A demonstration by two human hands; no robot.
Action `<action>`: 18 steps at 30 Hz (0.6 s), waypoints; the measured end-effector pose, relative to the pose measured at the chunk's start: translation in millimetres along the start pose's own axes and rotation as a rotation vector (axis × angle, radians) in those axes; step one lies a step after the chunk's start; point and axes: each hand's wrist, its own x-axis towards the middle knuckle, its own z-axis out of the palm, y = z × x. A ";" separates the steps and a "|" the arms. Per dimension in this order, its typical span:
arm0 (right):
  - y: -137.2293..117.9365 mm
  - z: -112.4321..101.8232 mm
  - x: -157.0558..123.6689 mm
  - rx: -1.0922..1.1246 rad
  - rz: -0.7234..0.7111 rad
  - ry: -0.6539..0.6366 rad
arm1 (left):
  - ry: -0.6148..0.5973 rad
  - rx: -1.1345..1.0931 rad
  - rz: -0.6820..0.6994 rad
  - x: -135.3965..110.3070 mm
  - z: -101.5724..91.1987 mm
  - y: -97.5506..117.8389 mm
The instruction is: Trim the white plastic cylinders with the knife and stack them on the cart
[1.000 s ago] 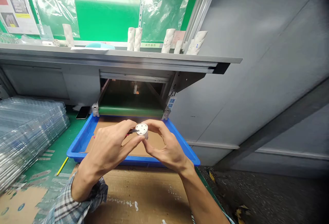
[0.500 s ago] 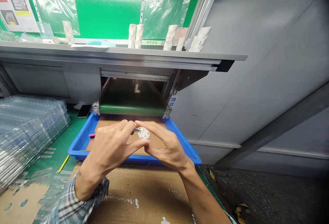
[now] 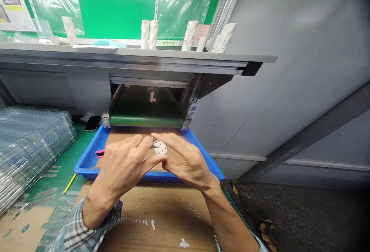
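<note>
Both my hands meet over the blue tray [image 3: 86, 160]. My right hand [image 3: 185, 163] pinches a small round white plastic part [image 3: 160, 147] with little holes in its face, held flat side up between thumb and fingers. My left hand [image 3: 124, 165] is closed around a thin dark-tipped tool [image 3: 152, 146] whose point touches the part's left edge. A pink handle end [image 3: 100, 153] sticks out to the left of my left hand. A plaid sleeve covers my left forearm.
Brown cardboard [image 3: 162, 213] lies on the green bench and lines the tray. A green conveyor belt [image 3: 146, 121] ends just behind the tray. Stacked clear plastic trays [image 3: 29, 144] sit at left, a phone [image 3: 92, 123] near them. White cylindrical parts [image 3: 148, 34] stand on the shelf above.
The white part has been turned from tilted on its side to flat face up, and both hands have shifted slightly up and left in the picture. The tool stays against the part.
</note>
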 end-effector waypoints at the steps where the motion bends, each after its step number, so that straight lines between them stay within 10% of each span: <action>1: 0.1 -0.1 0.0 -0.003 -0.006 0.005 | 0.000 0.002 0.000 0.2 -0.1 0.5; 18: -1.4 10.1 -3.5 0.058 0.115 0.066 | 0.045 -0.276 -0.068 -0.9 3.5 0.0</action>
